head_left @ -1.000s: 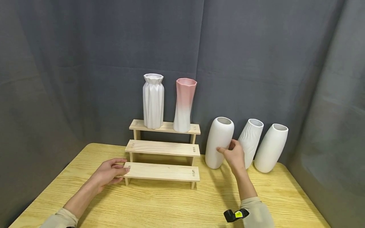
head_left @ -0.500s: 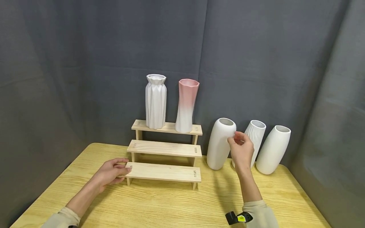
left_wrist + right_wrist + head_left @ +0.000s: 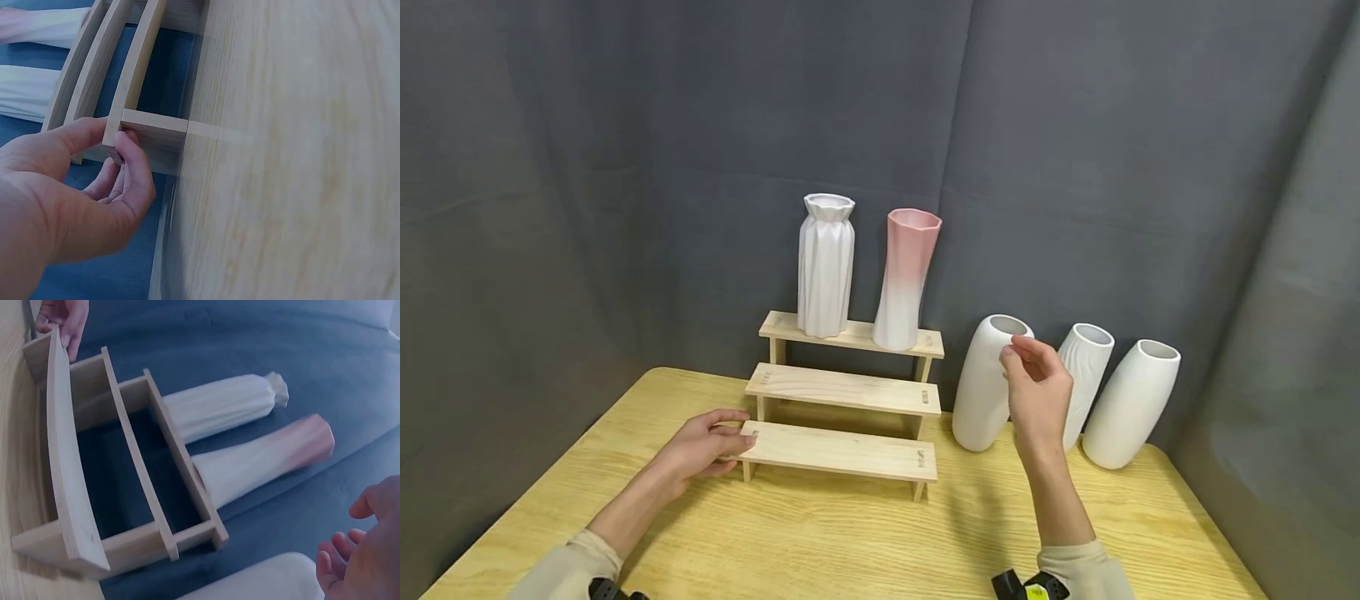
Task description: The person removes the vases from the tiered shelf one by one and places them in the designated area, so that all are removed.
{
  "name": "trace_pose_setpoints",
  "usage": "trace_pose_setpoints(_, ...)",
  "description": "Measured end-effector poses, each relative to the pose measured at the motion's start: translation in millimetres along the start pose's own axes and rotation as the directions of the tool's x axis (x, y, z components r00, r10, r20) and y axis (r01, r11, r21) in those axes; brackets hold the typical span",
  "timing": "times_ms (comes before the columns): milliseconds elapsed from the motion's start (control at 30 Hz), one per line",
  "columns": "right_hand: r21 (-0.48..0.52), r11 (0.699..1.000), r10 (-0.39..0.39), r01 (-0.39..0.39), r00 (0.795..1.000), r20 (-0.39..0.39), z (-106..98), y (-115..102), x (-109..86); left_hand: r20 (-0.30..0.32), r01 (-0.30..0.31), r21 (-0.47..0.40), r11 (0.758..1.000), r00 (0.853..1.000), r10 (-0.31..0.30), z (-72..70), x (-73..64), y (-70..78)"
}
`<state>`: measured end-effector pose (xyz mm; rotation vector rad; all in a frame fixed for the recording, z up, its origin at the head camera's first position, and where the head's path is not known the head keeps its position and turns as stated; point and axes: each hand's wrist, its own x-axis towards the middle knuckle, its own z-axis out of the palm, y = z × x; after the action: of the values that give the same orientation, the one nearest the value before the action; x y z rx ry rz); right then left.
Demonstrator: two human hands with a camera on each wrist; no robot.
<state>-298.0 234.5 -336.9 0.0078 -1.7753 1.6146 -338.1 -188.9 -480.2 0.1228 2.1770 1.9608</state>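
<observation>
My left hand [image 3: 703, 450] pinches the left end of the lowest board of a three-tier wooden display stand [image 3: 842, 450]; the left wrist view shows the thumb on one face of the board and fingers [image 3: 136, 172] on the other. A pleated white vase [image 3: 826, 267] and a pink-and-white twisted vase [image 3: 906, 279] stand on the top tier. Right of the stand, a smooth white vase [image 3: 981, 392] is upright on the table. My right hand [image 3: 1041, 400] hovers in front of its right side, fingers loosely bent and holding nothing. In the right wrist view, thumb and fingers are apart.
Further right on the wooden table [image 3: 820, 542] stand a white vase with wavy relief [image 3: 1086, 375], partly behind my right hand, and another smooth white vase [image 3: 1131, 404]. A grey curtain [image 3: 737, 167] hangs behind and at both sides.
My right hand has come off the smooth white vase and risen a little. The left hand keeps its hold on the stand's lowest board. The head view has shifted slightly.
</observation>
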Motion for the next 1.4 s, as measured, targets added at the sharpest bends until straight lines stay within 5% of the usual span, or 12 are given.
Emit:
trace_pose_setpoints(233,0.094,0.99,-0.105,0.1,0.994,0.043,18.2,-16.3,-13.3,0.03,0.012,-0.079,0.997,1.0,-0.01,-3.9,1.1,-2.9)
trace_pose_setpoints(467,0.13,0.984,-0.131,0.12,0.988,0.08,35.2,-22.7,-17.5,0.067,0.075,-0.229,0.97,0.996,-0.061,-5.2,4.9,-13.6)
trace_pose_setpoints(900,0.016,0.998,0.051,-0.058,0.96,0.276,77.8,-2.0,-3.3,0.08,0.088,-0.296,0.951,0.995,-0.068,-6.7,8.5,-16.6)
trace_pose_setpoints(1133,-0.052,0.998,0.06,-0.048,0.964,0.26,99.2,3.4,9.7,0.08,0.09,-0.31,0.947,0.994,-0.069,-4.5,10.0,-18.0)
trace_pose_setpoints(1400,-0.252,0.968,0.089,-0.019,0.959,0.271,110.9,24.5,23.9,0.072,0.088,-0.298,0.951,0.995,-0.069,-5.8,9.9,-18.4)
